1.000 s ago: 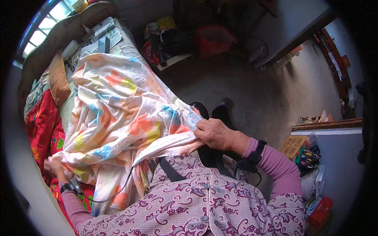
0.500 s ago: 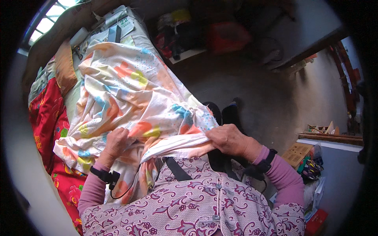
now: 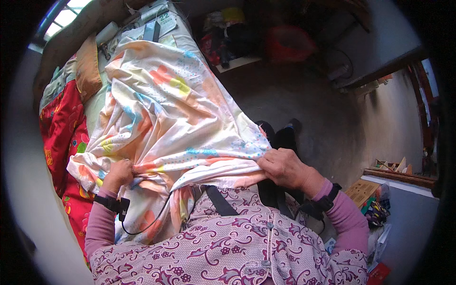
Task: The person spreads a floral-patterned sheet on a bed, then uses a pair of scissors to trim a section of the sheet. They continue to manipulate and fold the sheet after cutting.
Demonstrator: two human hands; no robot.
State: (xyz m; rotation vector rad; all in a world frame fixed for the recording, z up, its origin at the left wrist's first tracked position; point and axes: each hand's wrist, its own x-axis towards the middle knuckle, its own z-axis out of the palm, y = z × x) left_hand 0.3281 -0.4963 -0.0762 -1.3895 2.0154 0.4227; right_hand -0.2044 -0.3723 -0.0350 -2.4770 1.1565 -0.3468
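A large white cloth sheet (image 3: 190, 104) with orange, yellow and blue flower prints lies rumpled over the bed and across my lap. Its near edge is stretched between my two hands. My left hand (image 3: 119, 175) is closed on the sheet at the left, where the fabric bunches into folds. At the right, my right hand (image 3: 285, 167) pinches the sheet's corner near its frayed edge. A folded strip of the sheet runs just in front of my patterned jacket, and part of the cloth hangs down below my left wrist.
A red flowered quilt (image 3: 59, 128) and an orange pillow (image 3: 89, 69) lie along the bed's left side. A dark flat object (image 3: 151, 31) sits on papers at the bed's far end. A red basin (image 3: 289, 43) stands beyond, and a cardboard piece (image 3: 362, 192) lies at right.
My left hand has moved left and slightly down, drawing the sheet's near edge straighter. My right hand keeps its hold on the corner, and the whole view has shifted a little.
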